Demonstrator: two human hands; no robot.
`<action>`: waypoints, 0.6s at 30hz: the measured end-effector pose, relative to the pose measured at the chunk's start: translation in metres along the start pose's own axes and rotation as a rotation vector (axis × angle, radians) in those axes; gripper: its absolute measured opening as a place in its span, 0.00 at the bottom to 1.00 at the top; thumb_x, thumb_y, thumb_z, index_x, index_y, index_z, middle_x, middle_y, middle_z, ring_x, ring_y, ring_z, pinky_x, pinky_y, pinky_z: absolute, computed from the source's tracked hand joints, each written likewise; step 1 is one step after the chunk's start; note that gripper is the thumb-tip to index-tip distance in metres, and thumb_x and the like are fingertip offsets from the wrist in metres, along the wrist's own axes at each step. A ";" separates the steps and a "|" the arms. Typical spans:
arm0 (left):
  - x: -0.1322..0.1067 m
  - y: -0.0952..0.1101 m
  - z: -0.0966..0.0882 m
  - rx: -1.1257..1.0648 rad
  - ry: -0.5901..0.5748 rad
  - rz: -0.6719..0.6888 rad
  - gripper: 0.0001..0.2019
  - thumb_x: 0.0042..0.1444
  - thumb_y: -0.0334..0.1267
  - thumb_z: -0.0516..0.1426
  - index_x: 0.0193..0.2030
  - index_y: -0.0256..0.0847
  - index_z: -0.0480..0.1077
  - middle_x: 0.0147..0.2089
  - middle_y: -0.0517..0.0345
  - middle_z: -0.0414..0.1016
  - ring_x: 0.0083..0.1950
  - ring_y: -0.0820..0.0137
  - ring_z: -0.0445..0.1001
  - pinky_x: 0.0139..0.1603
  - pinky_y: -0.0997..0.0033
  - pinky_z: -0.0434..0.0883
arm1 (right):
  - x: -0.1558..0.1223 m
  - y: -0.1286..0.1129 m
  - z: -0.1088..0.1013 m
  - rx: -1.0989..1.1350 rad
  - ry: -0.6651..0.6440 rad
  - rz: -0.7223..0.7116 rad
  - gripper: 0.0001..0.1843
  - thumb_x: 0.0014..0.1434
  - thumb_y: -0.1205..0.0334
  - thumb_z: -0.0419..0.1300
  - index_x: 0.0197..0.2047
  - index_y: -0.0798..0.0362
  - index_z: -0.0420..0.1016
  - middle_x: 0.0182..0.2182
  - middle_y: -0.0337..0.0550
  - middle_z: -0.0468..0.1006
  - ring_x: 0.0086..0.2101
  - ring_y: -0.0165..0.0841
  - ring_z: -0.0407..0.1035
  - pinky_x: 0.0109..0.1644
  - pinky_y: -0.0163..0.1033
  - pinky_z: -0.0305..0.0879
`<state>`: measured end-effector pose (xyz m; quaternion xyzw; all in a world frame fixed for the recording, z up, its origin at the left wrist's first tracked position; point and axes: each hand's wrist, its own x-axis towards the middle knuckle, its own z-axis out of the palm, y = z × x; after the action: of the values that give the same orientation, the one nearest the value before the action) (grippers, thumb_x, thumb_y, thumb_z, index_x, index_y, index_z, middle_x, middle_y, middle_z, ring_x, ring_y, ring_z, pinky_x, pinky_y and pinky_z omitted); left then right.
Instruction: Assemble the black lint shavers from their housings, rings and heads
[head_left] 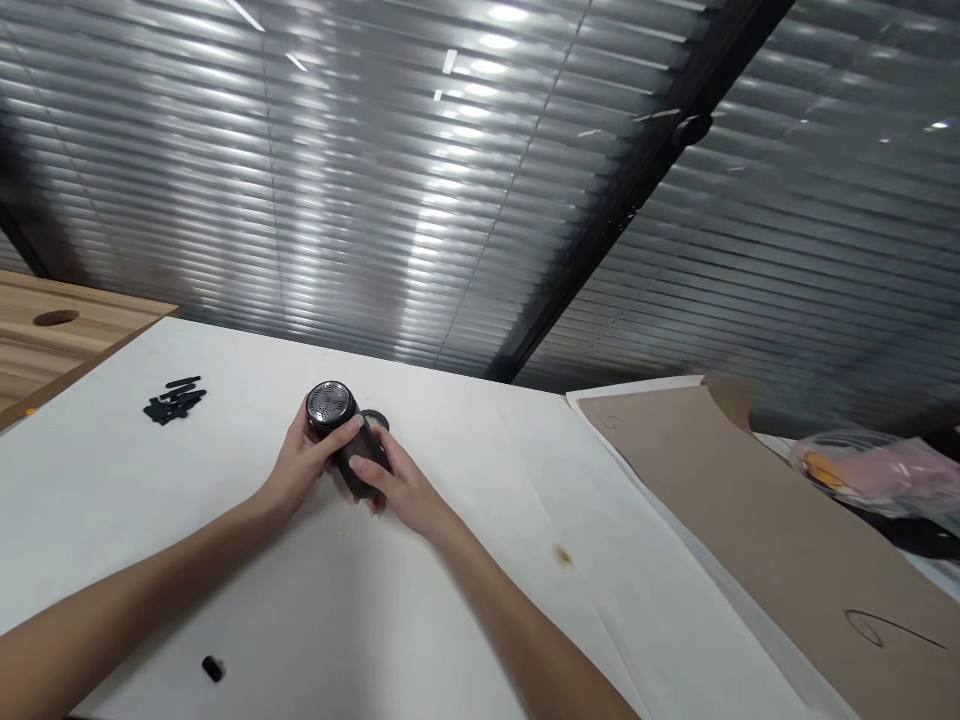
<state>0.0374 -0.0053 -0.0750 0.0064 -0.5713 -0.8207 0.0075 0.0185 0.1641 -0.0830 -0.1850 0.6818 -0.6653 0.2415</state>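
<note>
Forearms: left forearm [127, 590] and right forearm [517, 630] reach in from the bottom edge, angled toward each other.

Wood: pale wooden tabletop [67, 350] at far left, with an oval hole, partly under the sheet.

Sheet: white paper sheet [187, 530] covers the work surface.

Loose parts: small black pieces [174, 402] lie in a heap, well left of the hands; a short black plug [213, 668] lies alone near the bottom edge.

Left hand [307, 465]: closed around the upper side of a lint shaver [360, 455], fingers wrapped across it just below its perforated metal head [328, 405].

Right hand [401, 485]: clamped on the dark body from the other side, touching the left hand's fingertips.

Held item: raised slightly above the sheet between both hands, tilted; head fitted on the body, a dark ring [377, 420] showing behind it. Black pieces remain off it.

Far right: brown cardboard panel [757, 530] with pen marks, then a clear plastic bag [870, 475] holding something orange.
</note>
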 end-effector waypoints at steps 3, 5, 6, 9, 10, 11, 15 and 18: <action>-0.001 0.000 0.001 0.007 -0.005 0.002 0.26 0.55 0.54 0.72 0.48 0.45 0.64 0.36 0.58 0.80 0.23 0.61 0.78 0.19 0.62 0.78 | -0.001 -0.004 0.003 -0.002 0.020 0.002 0.28 0.62 0.37 0.66 0.54 0.49 0.67 0.36 0.38 0.75 0.30 0.30 0.70 0.27 0.34 0.62; -0.002 0.000 0.001 0.017 0.025 0.021 0.26 0.55 0.54 0.72 0.48 0.45 0.65 0.37 0.58 0.79 0.24 0.62 0.79 0.19 0.63 0.78 | -0.002 -0.006 0.005 0.002 0.037 -0.006 0.27 0.62 0.38 0.66 0.53 0.48 0.68 0.35 0.37 0.74 0.30 0.30 0.70 0.27 0.34 0.60; -0.001 -0.001 0.001 0.026 0.039 0.031 0.25 0.55 0.54 0.72 0.48 0.45 0.66 0.37 0.58 0.79 0.25 0.62 0.79 0.19 0.64 0.77 | -0.002 -0.007 0.006 0.004 0.045 -0.012 0.27 0.62 0.39 0.66 0.52 0.48 0.68 0.35 0.36 0.73 0.29 0.29 0.69 0.27 0.34 0.59; 0.002 -0.006 -0.002 0.067 0.108 0.087 0.24 0.54 0.53 0.73 0.48 0.43 0.70 0.41 0.55 0.80 0.34 0.62 0.83 0.27 0.69 0.79 | -0.004 -0.009 0.007 0.015 0.048 -0.027 0.26 0.62 0.40 0.66 0.52 0.48 0.67 0.33 0.35 0.73 0.28 0.29 0.68 0.27 0.35 0.58; 0.003 -0.008 -0.003 0.079 0.130 0.105 0.24 0.54 0.52 0.73 0.48 0.42 0.71 0.42 0.54 0.81 0.38 0.62 0.83 0.31 0.71 0.80 | -0.004 -0.010 0.007 0.023 0.044 -0.034 0.25 0.62 0.41 0.66 0.52 0.48 0.67 0.33 0.35 0.73 0.28 0.29 0.68 0.28 0.35 0.57; 0.004 -0.010 -0.005 0.086 0.145 0.119 0.24 0.53 0.51 0.74 0.48 0.42 0.72 0.43 0.52 0.81 0.42 0.61 0.83 0.35 0.72 0.80 | -0.005 -0.011 0.007 0.032 0.039 -0.040 0.25 0.62 0.41 0.66 0.52 0.48 0.67 0.33 0.35 0.73 0.29 0.29 0.68 0.28 0.35 0.57; 0.006 -0.014 -0.008 0.094 0.105 0.130 0.28 0.48 0.46 0.77 0.49 0.42 0.69 0.44 0.52 0.81 0.41 0.61 0.84 0.36 0.72 0.81 | -0.006 -0.013 0.008 0.040 0.045 -0.069 0.25 0.60 0.41 0.68 0.50 0.48 0.68 0.34 0.35 0.72 0.29 0.29 0.67 0.30 0.35 0.60; 0.003 -0.009 -0.006 0.077 0.011 0.055 0.31 0.49 0.49 0.75 0.52 0.45 0.64 0.40 0.55 0.80 0.27 0.62 0.80 0.23 0.66 0.79 | -0.005 -0.009 0.009 0.033 0.053 -0.079 0.25 0.61 0.40 0.68 0.50 0.48 0.68 0.35 0.36 0.72 0.30 0.29 0.68 0.32 0.36 0.63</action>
<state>0.0348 -0.0079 -0.0851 -0.0044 -0.6025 -0.7974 0.0330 0.0265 0.1590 -0.0732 -0.1901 0.6690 -0.6902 0.2000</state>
